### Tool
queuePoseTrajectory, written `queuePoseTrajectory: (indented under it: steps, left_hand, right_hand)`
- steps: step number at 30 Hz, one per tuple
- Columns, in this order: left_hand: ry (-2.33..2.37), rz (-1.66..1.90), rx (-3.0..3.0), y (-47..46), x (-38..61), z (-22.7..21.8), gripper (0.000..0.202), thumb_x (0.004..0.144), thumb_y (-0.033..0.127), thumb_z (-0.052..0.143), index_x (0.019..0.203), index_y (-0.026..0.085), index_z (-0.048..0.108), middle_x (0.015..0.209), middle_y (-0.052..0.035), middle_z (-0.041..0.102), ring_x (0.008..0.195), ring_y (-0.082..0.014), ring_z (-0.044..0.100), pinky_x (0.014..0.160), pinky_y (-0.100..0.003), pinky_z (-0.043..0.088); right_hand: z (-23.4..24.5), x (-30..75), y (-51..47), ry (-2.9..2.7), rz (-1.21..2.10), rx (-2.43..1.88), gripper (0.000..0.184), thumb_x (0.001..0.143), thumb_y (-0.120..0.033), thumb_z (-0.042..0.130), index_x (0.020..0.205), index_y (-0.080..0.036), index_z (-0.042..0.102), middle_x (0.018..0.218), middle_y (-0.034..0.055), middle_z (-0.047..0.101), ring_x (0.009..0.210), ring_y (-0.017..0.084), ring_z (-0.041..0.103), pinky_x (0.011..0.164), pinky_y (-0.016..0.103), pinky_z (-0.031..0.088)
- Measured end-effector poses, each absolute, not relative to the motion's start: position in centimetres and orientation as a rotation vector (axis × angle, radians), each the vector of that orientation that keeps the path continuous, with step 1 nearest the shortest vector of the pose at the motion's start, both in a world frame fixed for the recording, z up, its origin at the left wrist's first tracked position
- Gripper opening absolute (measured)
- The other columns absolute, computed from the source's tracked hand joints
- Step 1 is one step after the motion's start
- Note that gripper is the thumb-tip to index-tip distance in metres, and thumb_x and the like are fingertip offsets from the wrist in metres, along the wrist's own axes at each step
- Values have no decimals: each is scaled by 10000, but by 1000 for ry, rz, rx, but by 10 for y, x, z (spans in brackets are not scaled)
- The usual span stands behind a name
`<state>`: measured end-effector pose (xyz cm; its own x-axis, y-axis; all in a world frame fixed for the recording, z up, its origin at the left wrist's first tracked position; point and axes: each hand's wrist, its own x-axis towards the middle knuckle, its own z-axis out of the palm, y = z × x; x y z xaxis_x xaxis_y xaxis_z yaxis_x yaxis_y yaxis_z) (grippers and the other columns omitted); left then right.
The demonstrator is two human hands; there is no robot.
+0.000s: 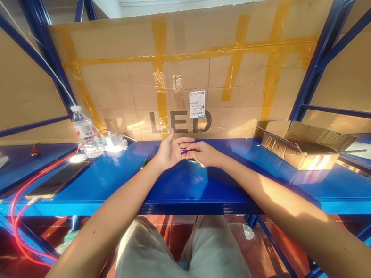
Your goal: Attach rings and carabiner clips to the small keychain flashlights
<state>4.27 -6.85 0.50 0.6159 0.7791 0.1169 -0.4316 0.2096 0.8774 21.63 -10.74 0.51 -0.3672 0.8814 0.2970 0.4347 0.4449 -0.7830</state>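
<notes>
Both my hands meet over the middle of the blue metal shelf (114, 180). My left hand (170, 152) is palm-up with fingers curled round a small purple and yellow cylindrical object (184, 151), too small to name. My right hand (204, 153) pinches the same small object from the right, fingers closed. A green bit (193, 160) shows just under the hands. A green pen-like item (144, 163) lies on the shelf left of my left wrist.
A taped cardboard sheet marked LED (196, 75) backs the shelf. A water bottle (84, 130), white power strip (114, 142), phone (58, 179) on a red cable (19, 211) lie left. An open cardboard box (304, 142) sits right. Blue rack posts (325, 37) frame the bay.
</notes>
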Motion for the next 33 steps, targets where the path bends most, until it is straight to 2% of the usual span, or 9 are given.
queuePoseTrajectory:
  steps: [3, 11, 17, 19, 22, 24, 27, 30, 33]
  left_hand:
    - [384, 865, 1047, -69, 43, 5, 806, 1000, 691, 299, 1052, 25, 750, 876, -190, 732, 745, -248, 690, 710, -364, 548]
    - [347, 884, 1038, -63, 40, 3, 788, 1014, 659, 276, 1103, 25, 735, 958, -231, 739, 847, -286, 711, 707, -364, 553]
    - [370, 912, 1032, -65, 39, 4, 798, 1008, 676, 265, 1093, 33, 731, 1010, -236, 744, 859, -289, 720, 718, -373, 570]
    - [373, 917, 1040, -65, 40, 4, 792, 990, 702, 301, 1086, 45, 733, 1026, -234, 746, 859, -288, 720, 716, -376, 572]
    - [376, 912, 1056, -64, 40, 4, 795, 968, 732, 341, 1075, 53, 740, 1033, -232, 747, 876, -288, 722, 734, -377, 572]
    - [397, 926, 1082, -63, 40, 4, 759, 963, 727, 382, 1050, 66, 746, 1025, -217, 748, 868, -271, 721, 740, -361, 569]
    - [485, 994, 1188, -62, 41, 3, 545, 933, 615, 588, 982, 96, 748, 954, -160, 744, 822, -215, 709, 693, -296, 535]
    - [606, 1054, 1366, -61, 44, 0, 306, 827, 384, 796, 961, 114, 743, 862, -99, 718, 778, -169, 681, 667, -261, 490]
    - [719, 1048, 1598, -59, 46, -5, 226, 774, 272, 820, 926, 125, 741, 745, -60, 685, 685, -155, 625, 644, -282, 455]
  right_hand:
    - [4, 217, -106, -1974, 782, -1108, 363, 842, -189, 588, 1138, -168, 798, 1014, 53, 764, 748, 159, 636, 622, 271, 499]
    - [5, 217, -105, -1990, 744, -1013, 185, 842, -216, 634, 871, -182, 814, 1021, 64, 764, 863, 199, 675, 690, 292, 544]
    - [10, 217, -112, -1980, 814, -1103, 211, 871, -246, 599, 858, -165, 794, 1439, 69, 626, 578, 77, 567, 460, 250, 434]
    - [10, 217, -113, -1982, 814, -1099, 225, 880, -260, 591, 841, -163, 790, 1455, 69, 613, 555, 64, 542, 455, 253, 421]
    - [10, 219, -111, -1983, 808, -1102, 233, 886, -287, 593, 853, -165, 788, 1286, 88, 701, 533, 81, 535, 481, 280, 440]
    - [12, 222, -108, -1977, 819, -1165, 224, 886, -300, 596, 903, -164, 773, 983, 76, 749, 463, 96, 496, 459, 294, 422]
    - [15, 231, -101, -1905, 817, -1255, 140, 880, -273, 589, 903, -176, 687, 530, -35, 532, 373, 112, 425, 396, 270, 342]
    - [14, 238, -96, -1819, 834, -1295, 27, 864, -219, 580, 886, -203, 582, 490, -81, 443, 351, 94, 383, 367, 240, 285]
    - [11, 240, -93, -1828, 827, -1301, 110, 836, -173, 600, 927, -206, 549, 545, -81, 500, 391, 88, 415, 397, 225, 314]
